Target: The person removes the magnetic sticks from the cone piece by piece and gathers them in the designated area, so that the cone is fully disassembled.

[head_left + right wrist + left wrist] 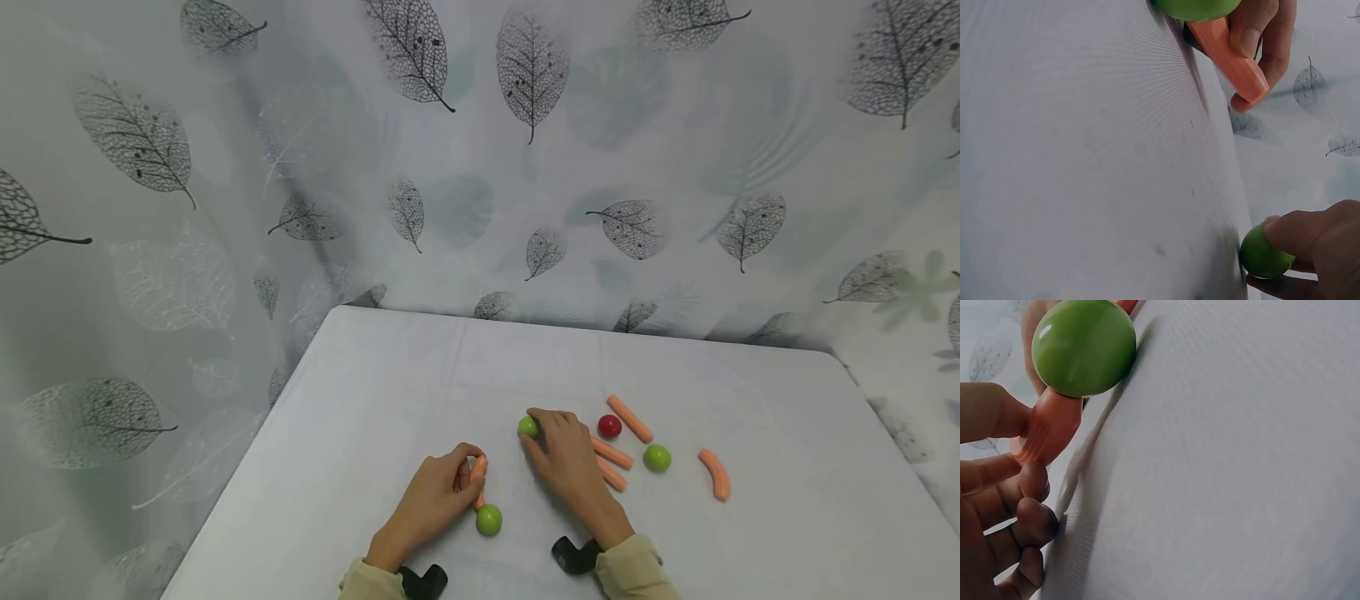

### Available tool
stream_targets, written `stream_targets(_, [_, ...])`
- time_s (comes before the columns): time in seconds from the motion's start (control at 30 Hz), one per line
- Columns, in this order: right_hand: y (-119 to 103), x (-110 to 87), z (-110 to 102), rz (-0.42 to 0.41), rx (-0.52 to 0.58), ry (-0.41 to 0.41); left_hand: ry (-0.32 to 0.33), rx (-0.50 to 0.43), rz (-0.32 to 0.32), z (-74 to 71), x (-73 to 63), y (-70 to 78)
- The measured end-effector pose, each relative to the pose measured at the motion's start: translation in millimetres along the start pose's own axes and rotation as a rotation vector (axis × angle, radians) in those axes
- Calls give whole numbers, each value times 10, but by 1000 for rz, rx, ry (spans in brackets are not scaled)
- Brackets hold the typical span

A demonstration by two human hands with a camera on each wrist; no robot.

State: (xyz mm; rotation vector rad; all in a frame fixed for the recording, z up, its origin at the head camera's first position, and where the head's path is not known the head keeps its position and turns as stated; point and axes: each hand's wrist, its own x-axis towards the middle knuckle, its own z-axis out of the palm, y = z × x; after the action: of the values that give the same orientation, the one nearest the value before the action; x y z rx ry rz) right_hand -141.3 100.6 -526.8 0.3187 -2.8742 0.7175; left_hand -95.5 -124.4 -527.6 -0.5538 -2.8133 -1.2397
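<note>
My left hand (431, 496) pinches an orange sausage-shaped piece (479, 469) between thumb and fingers. Grooves run along one end of this piece, as the left wrist view shows. Right by its lower end is a shiny green ball (489, 520), which overlaps the piece in that view. Farther up the table, my right hand (567, 461) grips another green ball (528, 426), thumb on one side and fingers on the other. In the right wrist view this ball (1261, 253) sits at the white cloth's surface, partly covered by the fingers.
Right of my right hand lie two orange pieces (613, 452) side by side, partly hidden by it. Beyond them are a red ball (610, 427), another orange piece (630, 418), a green ball (657, 458) and a curved orange piece (716, 474). Leaf-patterned curtain (480, 167) surrounds the white table (360, 400).
</note>
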Motion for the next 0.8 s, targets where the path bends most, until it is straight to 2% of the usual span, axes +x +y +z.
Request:
stream_targets(0.4, [-18,-22,-34,-3,18,-42,2,-8,-27,4,-14,2])
stream_targets(0.67, [-11,-39,-52,-12,39,-50,-52,-61,-30,-28,-16,-39])
stream_targets(0.8, [-16,-19,-75,-26,33,-29,-92,-73,-35,-69,-18,-52])
